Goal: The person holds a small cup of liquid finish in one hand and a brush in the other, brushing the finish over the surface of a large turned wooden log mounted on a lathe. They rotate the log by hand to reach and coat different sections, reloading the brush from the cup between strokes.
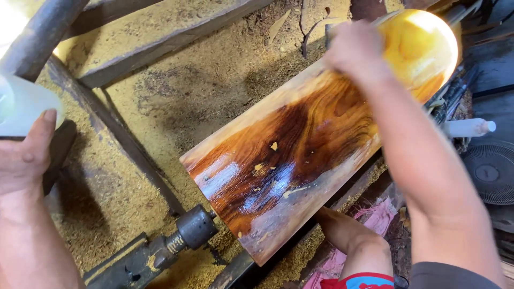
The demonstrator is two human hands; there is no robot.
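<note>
We are partway through coating a turned log on the lathe, by our reading: its lower half gleams wet and dark brown, while the rounded far end up at one o'clock is pale yellow and looks drier. The log lies slantwise across the middle of the view, from six o'clock up to one o'clock, its near end just beside the lathe's metal centre at seven o'clock (whether the point touches the wood we cannot tell).

Our right hand rests on top of the log near its far end, at about one o'clock; it is blurred, so we cannot tell whether it is flat on the wood or closed on a cloth or pad. Our left hand, at nine o'clock, is wrapped around a pale plastic bottle, thumb up along its side, well apart from the log.

Sawdust covers the lathe bed and everything from ten to twelve o'clock, and a few chips are stuck in the wet surface. A white tube lies at three o'clock, with a fan just below it.

The next move, as we judge it, calls for working the finish over the pale end with even strokes, and for more liquid from the bottle if the surface drags. The stuck chips want wiping off before the coat sets.
</note>
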